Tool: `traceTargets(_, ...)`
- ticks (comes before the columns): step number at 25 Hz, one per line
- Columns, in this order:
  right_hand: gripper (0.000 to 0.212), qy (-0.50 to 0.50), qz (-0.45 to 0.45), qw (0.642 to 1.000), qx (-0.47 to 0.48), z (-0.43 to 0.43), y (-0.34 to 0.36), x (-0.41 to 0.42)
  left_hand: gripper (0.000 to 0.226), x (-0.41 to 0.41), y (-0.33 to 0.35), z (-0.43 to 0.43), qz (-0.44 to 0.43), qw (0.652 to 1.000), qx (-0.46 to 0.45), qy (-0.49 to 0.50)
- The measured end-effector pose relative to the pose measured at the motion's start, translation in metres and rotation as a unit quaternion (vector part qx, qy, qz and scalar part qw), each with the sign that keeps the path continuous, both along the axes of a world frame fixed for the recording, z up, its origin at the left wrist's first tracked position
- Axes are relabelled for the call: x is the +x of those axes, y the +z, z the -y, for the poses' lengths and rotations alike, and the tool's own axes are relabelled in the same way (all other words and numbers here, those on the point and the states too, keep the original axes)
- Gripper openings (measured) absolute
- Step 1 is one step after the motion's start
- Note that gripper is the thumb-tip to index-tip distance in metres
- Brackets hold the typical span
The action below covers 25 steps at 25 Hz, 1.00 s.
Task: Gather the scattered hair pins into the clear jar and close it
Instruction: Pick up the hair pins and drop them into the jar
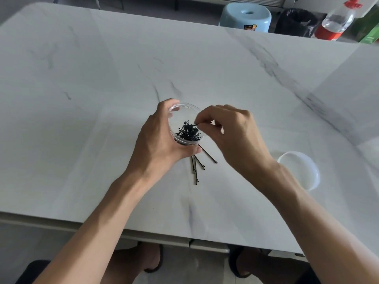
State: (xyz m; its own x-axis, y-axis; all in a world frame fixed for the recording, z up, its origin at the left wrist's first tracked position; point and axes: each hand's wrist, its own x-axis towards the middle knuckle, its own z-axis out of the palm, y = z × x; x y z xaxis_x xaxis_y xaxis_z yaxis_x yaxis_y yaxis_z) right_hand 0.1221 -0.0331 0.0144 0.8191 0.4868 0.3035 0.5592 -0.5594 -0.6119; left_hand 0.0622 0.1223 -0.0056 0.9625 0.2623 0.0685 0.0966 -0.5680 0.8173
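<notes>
My left hand [162, 140] grips a small clear jar [185, 111] at the middle of the white marble table [82, 99], tilted toward me. Several black hair pins [188, 132] lie inside it. My right hand [231, 136] hovers at the jar's mouth, its fingertips pinching a black pin [194, 125] over the opening. Several loose pins [198, 167] lie on the table just in front of the jar, partly under my left thumb. The clear lid [301, 171] lies flat on the table to the right, partly behind my right forearm.
Beyond the table's far edge stand a light blue stool [246, 17], a black bin [297, 21], a plastic bottle [336, 21] with a red cap and a green box [369, 27]. The table's near edge [143, 234] runs just above my knees.
</notes>
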Motion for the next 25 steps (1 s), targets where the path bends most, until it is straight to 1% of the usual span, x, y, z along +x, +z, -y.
traceTargets(1,0.007,0.014,-0.003,1.0,-0.008,-0.003,-0.002,-0.002,0.094,0.0,0.0,0.002,-0.004,1.0,0.001,-0.01)
traceTargets(3,0.009,0.02,-0.02,0.999,0.022,-0.006,-0.003,-0.002,0.093,-0.001,-0.001,0.003,-0.002,1.0,0.003,-0.017)
traceTargets(4,0.01,0.004,-0.024,0.999,0.049,-0.006,-0.002,-0.001,0.093,-0.001,-0.002,0.002,0.001,1.0,0.003,-0.014)
traceTargets(6,0.009,-0.063,-0.034,0.994,0.085,0.0,0.001,0.002,0.094,-0.001,-0.001,-0.001,0.005,1.0,-0.002,0.0)
traceTargets(7,0.008,-0.101,-0.059,0.991,0.071,0.004,0.0,0.004,0.094,-0.001,-0.001,-0.003,0.007,1.0,-0.004,0.01)
traceTargets(8,0.008,-0.124,-0.099,0.987,0.021,0.007,-0.003,0.004,0.094,-0.001,0.0,-0.005,0.009,1.0,-0.006,0.022)
traceTargets(10,0.028,-0.123,-0.175,0.967,-0.136,0.006,-0.014,-0.002,0.092,-0.002,0.001,-0.01,0.015,0.999,-0.007,0.041)
traceTargets(11,0.037,-0.105,-0.191,0.955,-0.204,0.003,-0.021,-0.008,0.091,-0.002,0.001,-0.012,0.017,0.999,-0.007,0.046)
traceTargets(12,0.039,-0.091,-0.192,0.946,-0.246,-0.001,-0.025,-0.013,0.09,-0.002,0.002,-0.014,0.018,0.999,-0.007,0.049)
traceTargets(13,0.037,-0.084,-0.187,0.942,-0.267,-0.005,-0.027,-0.017,0.09,-0.003,0.002,-0.015,0.017,0.999,-0.009,0.05)
traceTargets(15,0.024,-0.086,-0.177,0.942,-0.271,-0.009,-0.027,-0.019,0.091,-0.003,0.002,-0.015,0.014,0.999,-0.011,0.049)
traceTargets(18,0.002,-0.093,-0.118,0.942,-0.301,-0.007,-0.024,-0.021,0.091,-0.003,0.002,-0.014,0.011,0.999,-0.012,0.046)
traceTargets(19,0.007,-0.09,-0.095,0.938,-0.321,-0.006,-0.023,-0.023,0.091,-0.003,0.001,-0.014,0.011,0.999,-0.012,0.045)
traceTargets(22,0.031,-0.07,-0.051,0.924,-0.373,-0.006,-0.016,-0.028,0.091,-0.002,0.001,-0.014,0.01,0.999,-0.012,0.045)
traceTargets(25,0.041,-0.024,-0.014,0.916,-0.401,-0.005,-0.012,-0.033,0.091,-0.002,0.001,-0.013,0.01,0.999,-0.012,0.043)
